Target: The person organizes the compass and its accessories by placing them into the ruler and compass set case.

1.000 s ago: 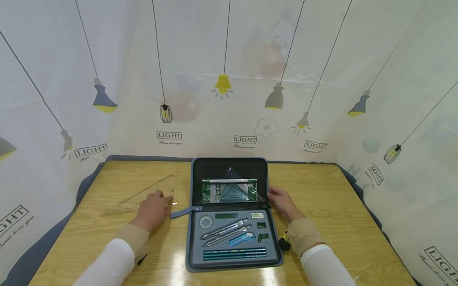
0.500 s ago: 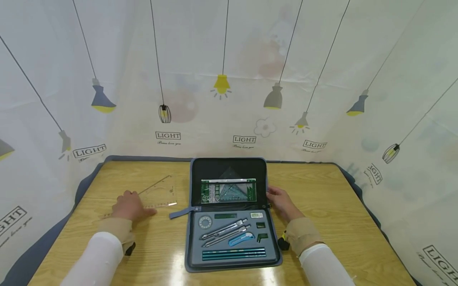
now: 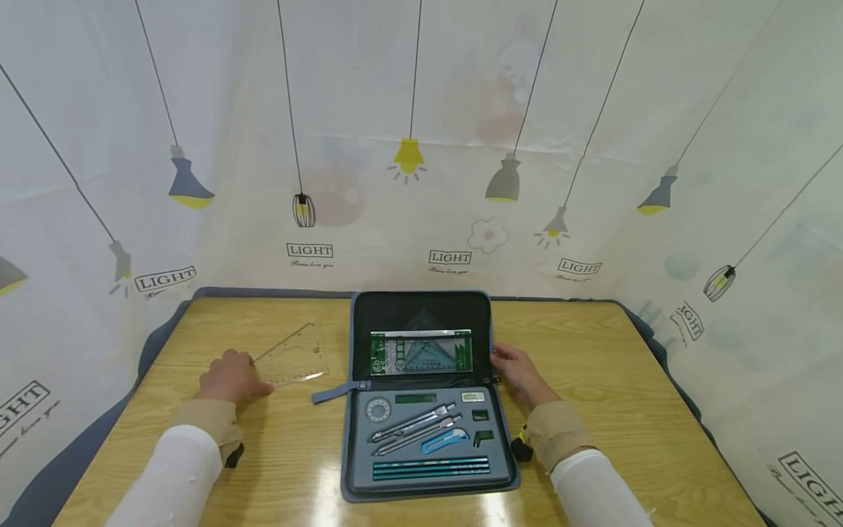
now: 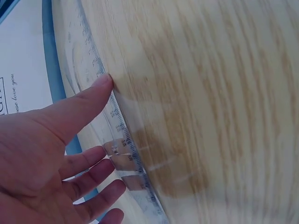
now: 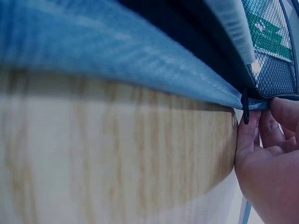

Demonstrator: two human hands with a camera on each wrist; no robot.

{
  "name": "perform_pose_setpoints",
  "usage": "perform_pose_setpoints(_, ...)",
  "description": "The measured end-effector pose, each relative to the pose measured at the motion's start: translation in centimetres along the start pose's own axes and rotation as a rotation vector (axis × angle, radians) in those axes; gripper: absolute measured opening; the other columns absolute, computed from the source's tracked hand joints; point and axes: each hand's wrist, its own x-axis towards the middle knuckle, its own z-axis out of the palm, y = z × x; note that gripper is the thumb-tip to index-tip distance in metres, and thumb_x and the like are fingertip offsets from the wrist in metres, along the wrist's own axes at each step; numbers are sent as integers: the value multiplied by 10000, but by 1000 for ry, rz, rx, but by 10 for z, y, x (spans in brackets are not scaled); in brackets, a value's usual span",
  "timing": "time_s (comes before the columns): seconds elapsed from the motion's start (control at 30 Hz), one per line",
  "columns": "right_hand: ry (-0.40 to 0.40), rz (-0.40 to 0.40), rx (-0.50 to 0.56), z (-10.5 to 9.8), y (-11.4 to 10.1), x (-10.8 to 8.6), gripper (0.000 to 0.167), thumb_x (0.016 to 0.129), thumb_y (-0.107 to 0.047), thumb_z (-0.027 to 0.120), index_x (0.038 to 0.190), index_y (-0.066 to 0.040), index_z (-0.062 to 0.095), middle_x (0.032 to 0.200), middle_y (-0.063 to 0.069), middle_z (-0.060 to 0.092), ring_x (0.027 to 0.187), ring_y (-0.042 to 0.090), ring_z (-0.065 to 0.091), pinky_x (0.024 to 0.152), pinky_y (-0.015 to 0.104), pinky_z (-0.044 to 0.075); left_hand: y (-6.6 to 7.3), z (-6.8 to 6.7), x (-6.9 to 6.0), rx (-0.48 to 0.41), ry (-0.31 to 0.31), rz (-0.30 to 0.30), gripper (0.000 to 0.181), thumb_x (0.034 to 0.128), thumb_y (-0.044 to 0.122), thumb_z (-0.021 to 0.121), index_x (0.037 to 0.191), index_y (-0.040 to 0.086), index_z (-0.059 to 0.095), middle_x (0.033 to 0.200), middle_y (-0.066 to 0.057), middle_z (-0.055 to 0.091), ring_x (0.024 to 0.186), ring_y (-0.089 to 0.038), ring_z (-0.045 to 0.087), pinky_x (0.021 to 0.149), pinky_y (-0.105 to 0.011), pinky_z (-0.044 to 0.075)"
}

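On the table's left lies a clear plastic set square (image 3: pixel 296 359) with printed scales along its edge. My left hand (image 3: pixel 230 377) grips its left end. In the left wrist view the thumb (image 4: pixel 98 91) rests on the scaled edge and the fingers (image 4: pixel 96 170) bend to the opposite side. In the middle lies an open zip case (image 3: pixel 431 479) of drawing tools. My right hand (image 3: pixel 523 373) pinches the right rim of its raised lid near the hinge; the right wrist view has the thumb and fingers about the blue edge, beside a black zip pull (image 5: pixel 245 109).
The grey tray holds pencils (image 3: pixel 431 468), a blue cutter (image 3: pixel 444 440), metal compasses (image 3: pixel 415 423), a round dial (image 3: pixel 378 410) and an eraser (image 3: pixel 472 397). A packet with rulers (image 3: pixel 421 353) sits in the lid. A strap (image 3: pixel 332 393) sticks out left. Curtains surround the wooden table (image 3: pixel 612 380).
My left hand has slid from the set square's right side to its left end, and the set square has turned slightly. My right hand stays at the lid's rim.
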Motion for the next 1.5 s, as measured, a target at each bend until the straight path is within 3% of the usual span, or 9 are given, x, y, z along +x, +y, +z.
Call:
perform_pose_setpoints(0.27,-7,6,-3,0,0,-1,412,977,-49,445,1384,11,438,1337,230,504,1210,309,501,1038,449,400,-7,-1,4,-130,5,-52,787,659,427,826,1087,-120,458,985,-279,547,875,-395,525,721,-527,435)
perform_pose_setpoints(0.47,-10,23,36,1,2,2,398,978,-37,437,1374,6,455,1328,216,522,1177,250,528,1050,438,395,-7,0,5,-208,7,43,825,698,290,818,1216,-138,338,1100,-338,534,965,-422,543,823,-536,441)
perform_pose_setpoints(0.53,-8,26,36,1,1,2,402,979,-35,432,1378,7,448,1334,219,515,1184,256,523,1051,440,393,-7,0,6,-192,12,83,774,739,232,769,1254,-175,358,1132,-356,533,1016,-453,536,867,-548,440)
perform_pose_setpoints(0.7,0,39,31,1,1,1,407,978,-41,439,1383,1,444,1352,220,498,1222,303,498,1050,448,391,-7,-2,7,-161,61,131,429,892,74,522,1229,-185,465,1129,-355,559,1007,-449,559,863,-525,466)
perform_pose_setpoints(0.8,4,42,12,1,1,1,408,982,-56,441,1387,-12,443,1356,212,496,1223,311,497,1043,452,396,-7,-3,6,-200,101,133,325,936,35,440,1189,-148,529,1140,-332,568,987,-409,571,842,-504,476)
perform_pose_setpoints(0.93,10,42,12,0,2,0,410,982,-54,439,1391,-24,443,1354,211,497,1206,301,505,1032,441,402,-8,-5,2,-299,133,144,284,941,47,466,1150,-111,575,1117,-294,595,972,-376,583,807,-474,488)
perform_pose_setpoints(1.03,12,40,18,0,2,0,410,981,-47,440,1390,-21,444,1353,214,496,1195,293,511,1026,437,407,-9,-6,0,-328,189,164,281,941,66,484,1139,-106,585,1073,-273,614,950,-366,589,779,-457,491)
perform_pose_setpoints(1.33,7,46,38,0,1,1,411,975,-55,459,1384,-16,450,1354,210,494,1190,286,515,1036,437,404,-1,-13,-3,-415,501,206,298,946,132,557,1144,-82,618,1052,-241,664,930,-353,622,753,-439,499)
perform_pose_setpoints(1.5,4,47,43,-2,0,1,402,976,-63,461,1375,-18,463,1339,198,501,1166,246,525,1040,426,405,20,-16,-1,-525,554,253,292,941,161,577,1141,-43,641,1043,-204,683,945,-316,626,710,-165,459)
